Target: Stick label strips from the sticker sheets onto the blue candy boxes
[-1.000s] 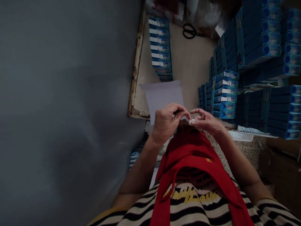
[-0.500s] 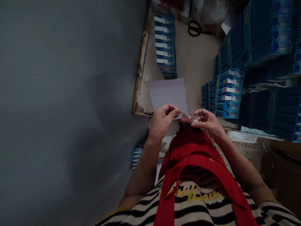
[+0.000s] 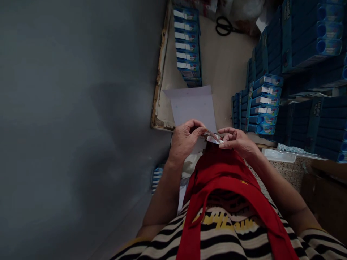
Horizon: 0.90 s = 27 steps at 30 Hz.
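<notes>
"By the left hand (image 3: 184, 141) and the right hand (image 3: 235, 142), what is being gripped?"

"A small shiny strip (image 3: 214, 137) is pinched at its two ends, between thumb and fingers on each side. What exactly it is cannot be told."

"And where is it held?"

"It is held at the near edge of the tabletop (image 3: 217, 57), just above the red apron (image 3: 225, 166). Beyond the left hand, a white sheet (image 3: 193, 108) is laid near the near left corner, partly hidden by the fingers."

"What is set farther out?"

"Along the left edge, a row of blue boxes (image 3: 187, 47) is lined up, with white strips seen on the ends. On the right side, a smaller blue stack (image 3: 265, 101) is placed, and taller blue stacks (image 3: 311, 39) are seen behind it. Toward the far edge, black-handled scissors (image 3: 223, 26) are laid, near crumpled clear plastic (image 3: 244, 12)."
</notes>
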Each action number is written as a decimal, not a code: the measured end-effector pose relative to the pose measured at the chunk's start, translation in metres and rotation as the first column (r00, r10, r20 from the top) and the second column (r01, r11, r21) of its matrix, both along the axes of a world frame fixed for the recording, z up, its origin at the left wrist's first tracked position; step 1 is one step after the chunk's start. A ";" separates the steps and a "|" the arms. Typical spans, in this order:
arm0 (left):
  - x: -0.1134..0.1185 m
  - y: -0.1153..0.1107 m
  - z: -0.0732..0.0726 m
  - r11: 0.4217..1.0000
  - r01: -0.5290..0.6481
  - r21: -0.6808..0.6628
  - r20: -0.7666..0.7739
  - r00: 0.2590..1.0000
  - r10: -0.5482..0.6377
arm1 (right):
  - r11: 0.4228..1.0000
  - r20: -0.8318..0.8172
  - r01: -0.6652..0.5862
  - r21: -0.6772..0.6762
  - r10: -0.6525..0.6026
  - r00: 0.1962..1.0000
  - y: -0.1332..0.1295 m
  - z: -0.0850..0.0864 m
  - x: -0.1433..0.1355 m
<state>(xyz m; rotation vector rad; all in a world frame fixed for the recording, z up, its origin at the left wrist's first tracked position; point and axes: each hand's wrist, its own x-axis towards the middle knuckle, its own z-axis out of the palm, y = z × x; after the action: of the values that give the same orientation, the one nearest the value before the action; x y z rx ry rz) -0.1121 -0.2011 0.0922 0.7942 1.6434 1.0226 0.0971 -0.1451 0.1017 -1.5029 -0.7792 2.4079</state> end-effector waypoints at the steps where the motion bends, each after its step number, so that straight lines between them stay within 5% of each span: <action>1: 0.001 0.000 0.000 1.000 0.000 0.000 0.002 1.000 0.000 | 1.000 -0.006 -0.008 -0.001 0.008 1.000 0.000 0.000 0.000; 12: 0.002 -0.003 -0.002 1.000 0.006 0.009 -0.030 1.000 -0.006 | 0.997 0.006 -0.072 -0.005 0.072 0.997 0.005 -0.001 0.004; 19: -0.003 -0.005 -0.005 0.995 -0.103 0.009 0.001 0.995 0.103 | 0.990 0.093 0.123 0.073 -0.129 0.987 0.006 -0.004 0.005; 27: -0.005 -0.016 0.013 0.959 -0.278 0.057 -0.206 0.936 0.284 | 0.958 0.030 0.262 -0.114 -0.261 0.965 0.022 -0.033 -0.031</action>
<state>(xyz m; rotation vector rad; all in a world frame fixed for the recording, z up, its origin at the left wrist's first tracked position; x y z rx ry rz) -0.1168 -0.2170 0.1048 0.7185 1.9729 1.1935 0.0664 -0.1232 0.0690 -1.5575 -0.4159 2.2798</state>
